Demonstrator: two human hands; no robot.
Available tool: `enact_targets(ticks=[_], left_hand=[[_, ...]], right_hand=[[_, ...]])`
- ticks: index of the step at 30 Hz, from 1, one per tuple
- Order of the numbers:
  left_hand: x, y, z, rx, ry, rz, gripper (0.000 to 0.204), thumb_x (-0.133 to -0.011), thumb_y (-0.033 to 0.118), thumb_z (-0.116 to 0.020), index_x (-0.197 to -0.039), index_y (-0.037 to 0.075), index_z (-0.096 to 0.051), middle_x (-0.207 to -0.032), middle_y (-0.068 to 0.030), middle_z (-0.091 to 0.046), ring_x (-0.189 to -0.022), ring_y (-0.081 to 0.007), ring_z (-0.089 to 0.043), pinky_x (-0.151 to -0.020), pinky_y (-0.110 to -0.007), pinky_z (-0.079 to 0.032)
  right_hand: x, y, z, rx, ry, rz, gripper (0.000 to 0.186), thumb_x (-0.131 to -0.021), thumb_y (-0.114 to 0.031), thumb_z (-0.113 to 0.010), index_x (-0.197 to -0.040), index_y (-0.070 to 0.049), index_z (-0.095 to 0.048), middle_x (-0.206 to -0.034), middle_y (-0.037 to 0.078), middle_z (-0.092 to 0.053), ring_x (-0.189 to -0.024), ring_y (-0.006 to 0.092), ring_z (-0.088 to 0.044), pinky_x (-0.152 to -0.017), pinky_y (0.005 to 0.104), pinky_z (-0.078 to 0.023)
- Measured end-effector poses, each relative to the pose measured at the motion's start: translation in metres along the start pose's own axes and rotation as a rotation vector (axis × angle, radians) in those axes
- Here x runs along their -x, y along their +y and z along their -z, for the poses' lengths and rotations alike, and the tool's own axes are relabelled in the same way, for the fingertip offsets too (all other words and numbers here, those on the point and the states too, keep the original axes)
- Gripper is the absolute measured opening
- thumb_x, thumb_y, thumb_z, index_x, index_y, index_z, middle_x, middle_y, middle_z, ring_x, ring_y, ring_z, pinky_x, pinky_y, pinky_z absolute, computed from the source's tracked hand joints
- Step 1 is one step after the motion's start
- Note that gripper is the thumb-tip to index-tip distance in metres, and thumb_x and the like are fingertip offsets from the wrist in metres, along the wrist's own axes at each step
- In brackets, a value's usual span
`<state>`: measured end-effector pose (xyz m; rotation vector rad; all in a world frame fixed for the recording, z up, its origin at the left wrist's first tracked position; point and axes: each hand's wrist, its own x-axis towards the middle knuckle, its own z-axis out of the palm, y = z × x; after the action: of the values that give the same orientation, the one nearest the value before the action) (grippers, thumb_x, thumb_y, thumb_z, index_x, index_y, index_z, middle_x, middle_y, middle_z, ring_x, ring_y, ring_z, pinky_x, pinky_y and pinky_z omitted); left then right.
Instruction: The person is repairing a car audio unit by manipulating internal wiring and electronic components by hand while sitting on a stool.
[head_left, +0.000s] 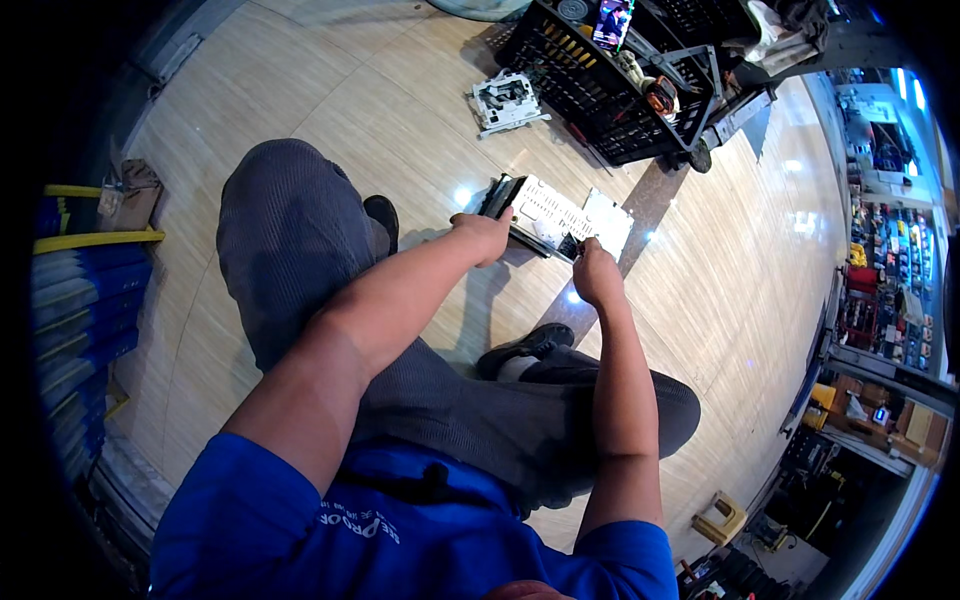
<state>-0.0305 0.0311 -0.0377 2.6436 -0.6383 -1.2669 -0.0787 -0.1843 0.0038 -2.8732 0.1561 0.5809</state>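
Observation:
In front of my knees is a box-shaped electronic unit [549, 212] with a slotted silvery metal case and a dark left end. My left hand [485, 238] is closed round that left end, its thumb toward the top face. At the unit's near right corner, my right hand [597, 272] is closed with its fingertips against a small dark part; I cannot make out whether it holds something of its own. A flat pale metal plate [609, 222] lies just beyond the right end of the unit. Farther off, a silvery metal frame with cutouts [507, 102] rests on the tiled floor.
A black slatted crate [585, 105] stands at the far side, with cables and a lit phone [612, 22] at its top. Blue-and-grey stacked items [85, 310] line the left. Filled shelves [890, 270] and a small yellowish stool [720, 520] are at the right.

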Motion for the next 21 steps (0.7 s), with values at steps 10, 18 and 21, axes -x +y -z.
enact_targets(ticks=[10, 18, 21], left_hand=[[-0.001, 0.003, 0.0, -0.013, -0.011, 0.001, 0.094, -0.082, 0.002, -0.062, -0.153, 0.005, -0.001, -0.118, -0.021, -0.064, -0.102, -0.0326, -0.065, -0.082, -0.051, -0.047], [-0.007, 0.002, -0.004, 0.001, -0.027, 0.018, 0.088, -0.087, 0.005, -0.057, -0.154, 0.008, 0.0, -0.118, -0.022, -0.064, -0.1, -0.034, -0.065, -0.084, -0.051, -0.046], [-0.009, 0.002, -0.006, 0.01, 0.0, 0.02, 0.086, -0.088, 0.006, -0.055, -0.154, 0.008, 0.0, -0.118, -0.0223, -0.063, -0.1, -0.0342, -0.065, -0.084, -0.052, -0.046]], right_hand=[[-0.001, 0.01, -0.007, -0.011, 0.013, -0.016, 0.024, -0.084, -0.007, -0.05, -0.104, 0.003, -0.057, -0.092, 0.032, -0.064, -0.09, 0.0467, -0.062, -0.083, 0.0514, -0.048], [-0.006, 0.025, -0.018, -0.039, 0.02, -0.029, 0.024, -0.082, -0.005, -0.052, -0.104, 0.003, -0.057, -0.093, 0.032, -0.064, -0.092, 0.0466, -0.062, -0.083, 0.0511, -0.048], [-0.009, 0.031, -0.022, -0.04, 0.029, -0.033, 0.025, -0.082, -0.005, -0.052, -0.105, 0.003, -0.057, -0.094, 0.031, -0.064, -0.093, 0.0462, -0.062, -0.084, 0.0508, -0.048]])
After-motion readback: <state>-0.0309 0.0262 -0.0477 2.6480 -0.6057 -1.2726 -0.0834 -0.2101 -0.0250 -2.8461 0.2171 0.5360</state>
